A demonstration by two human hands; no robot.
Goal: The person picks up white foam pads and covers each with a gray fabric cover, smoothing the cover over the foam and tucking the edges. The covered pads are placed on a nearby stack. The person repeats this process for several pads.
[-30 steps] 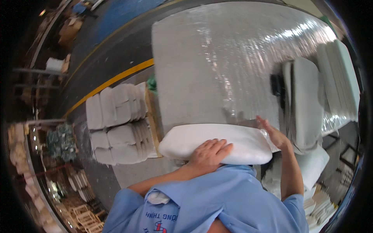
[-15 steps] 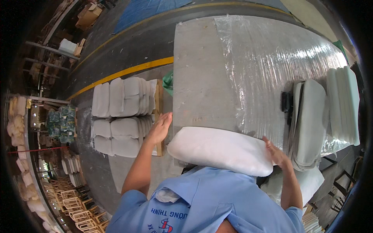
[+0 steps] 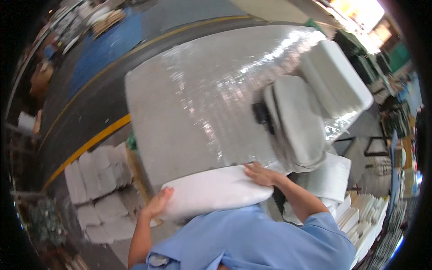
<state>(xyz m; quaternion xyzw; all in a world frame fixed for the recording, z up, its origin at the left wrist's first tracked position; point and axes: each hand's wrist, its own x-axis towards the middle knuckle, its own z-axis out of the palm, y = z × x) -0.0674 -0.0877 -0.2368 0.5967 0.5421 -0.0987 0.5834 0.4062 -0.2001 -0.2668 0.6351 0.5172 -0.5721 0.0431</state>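
Observation:
A long white cushion (image 3: 213,191) with rounded ends lies along the near edge of the film-covered table (image 3: 155,119), against my body. My left hand (image 3: 158,202) grips its left end, the thumb up by the far corner. My right hand (image 3: 261,174) lies over the far edge near the right end, fingers bent onto the cushion. Its underside is hidden from view. Farther right on the table, several grey cushions (image 3: 300,119) lean together in a stack, with a small black object (image 3: 260,112), blurred, at their left side.
Behind the grey stack stand several white cushions (image 3: 344,72). A pallet of stacked pale cushions (image 3: 96,173) is on the floor at the left. Wrapped white pieces (image 3: 330,177) lie right of my right arm. A yellow line (image 3: 90,146) runs along the floor.
My view has turned to the right, so the table appears tilted and farther left. Both hands, held off the cushion's ends before, are now on it.

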